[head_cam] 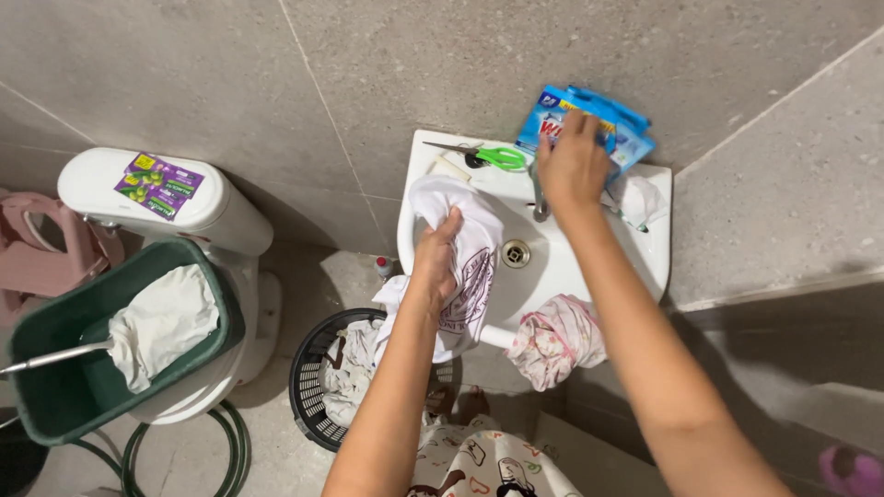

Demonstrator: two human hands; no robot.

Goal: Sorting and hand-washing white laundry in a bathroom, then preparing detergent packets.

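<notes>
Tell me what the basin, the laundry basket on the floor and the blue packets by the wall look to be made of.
Basin: probably glazed ceramic, white, smooth and glossy with rounded edges.
Laundry basket: looks like moulded plastic, black, with a regular open lattice wall.
Blue packets: likely thin plastic film, shiny and creased, under the right hand.
The left hand grips a white garment, seemingly soft cotton-like cloth that folds and drapes.

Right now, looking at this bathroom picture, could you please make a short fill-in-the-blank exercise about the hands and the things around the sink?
1. The left hand holds a ____ garment over the sink.
2. The right hand touches the ____ packets by the wall.
3. The scissors on the sink rim have ____ handles.
4. Below the sink, laundry lies in a black ____.

Missing words: white; blue; green; basket
</notes>
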